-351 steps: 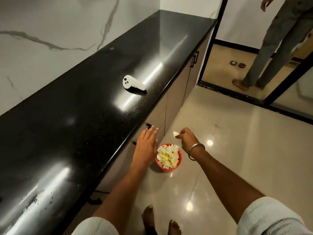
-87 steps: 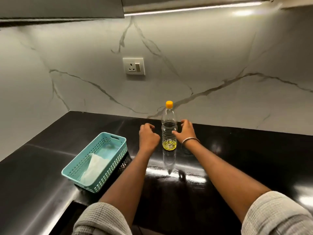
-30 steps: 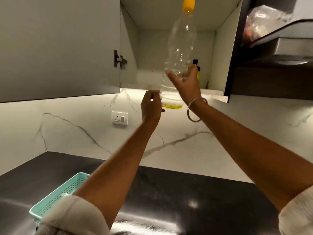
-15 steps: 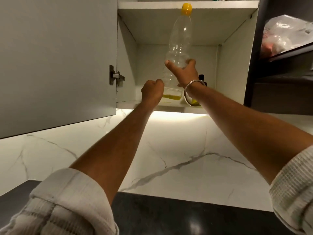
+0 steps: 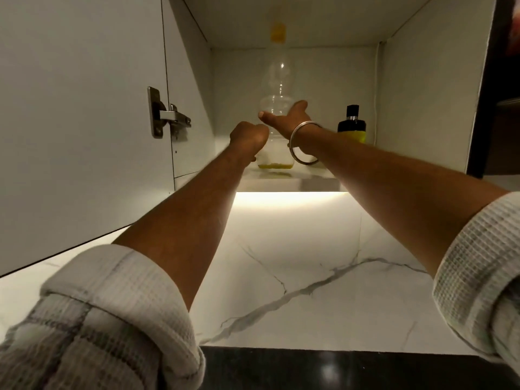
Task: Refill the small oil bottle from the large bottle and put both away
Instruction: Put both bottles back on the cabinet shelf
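The large clear oil bottle [image 5: 277,80] with a yellow cap stands upright on the floor of the open wall cabinet [image 5: 284,181], a thin layer of yellow oil at its bottom. My right hand [image 5: 287,118] is wrapped around its middle, with a metal bangle on the wrist. My left hand [image 5: 249,136] is curled into a fist against the bottle's lower left side. The small dark bottle [image 5: 351,128], black-capped with a yellow band, stands on the same shelf to the right, apart from both hands.
The open cabinet door [image 5: 78,108] with its metal hinge [image 5: 167,116] hangs at the left. Below is the lit marble backsplash [image 5: 295,263] and the black countertop [image 5: 337,370]. A dark shelf unit borders the cabinet on the right.
The large bottle went from held up in front of the cabinet to standing on the shelf. Both hands moved deeper inside with it, and my view tilted upward.
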The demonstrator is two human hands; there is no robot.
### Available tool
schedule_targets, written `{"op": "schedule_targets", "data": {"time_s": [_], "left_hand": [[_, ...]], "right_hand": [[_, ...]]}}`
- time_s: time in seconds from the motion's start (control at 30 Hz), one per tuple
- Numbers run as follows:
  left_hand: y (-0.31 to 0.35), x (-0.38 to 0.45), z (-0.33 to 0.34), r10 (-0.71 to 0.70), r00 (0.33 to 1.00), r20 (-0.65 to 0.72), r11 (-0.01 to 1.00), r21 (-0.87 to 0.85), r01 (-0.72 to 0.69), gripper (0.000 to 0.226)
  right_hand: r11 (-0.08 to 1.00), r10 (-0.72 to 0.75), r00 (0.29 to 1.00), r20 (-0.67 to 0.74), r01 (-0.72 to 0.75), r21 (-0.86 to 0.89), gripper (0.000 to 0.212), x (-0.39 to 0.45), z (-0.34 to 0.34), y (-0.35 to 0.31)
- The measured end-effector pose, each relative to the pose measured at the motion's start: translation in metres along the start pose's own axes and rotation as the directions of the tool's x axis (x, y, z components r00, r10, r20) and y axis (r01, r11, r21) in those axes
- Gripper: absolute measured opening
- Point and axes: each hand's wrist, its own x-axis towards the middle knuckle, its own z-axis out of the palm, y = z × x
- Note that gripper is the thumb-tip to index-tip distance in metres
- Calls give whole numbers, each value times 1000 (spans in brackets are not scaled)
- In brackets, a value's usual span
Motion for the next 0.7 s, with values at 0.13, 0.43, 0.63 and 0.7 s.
{"op": "schedule_targets", "data": {"time_s": [0.13,0.43,0.63,0.7], "left_hand": [[0,21,5,-14,999,38,999,45,13,39],[-4,37,13,35,996,81,981,189,-50,35],[-6,33,13,76,996,47,958,273,-86,36],[-4,28,11,78,997,19,956,281,-81,46]], "right_hand": [[999,34,999,-6,-34,-36,93,19,13,5],[995,93,995,20,-93,17,102,36,19,16],[992,75,997,9,-74,-101,100,26,17,21],[984,69,998,-17,-70,-166,108,20,12,19]]}}
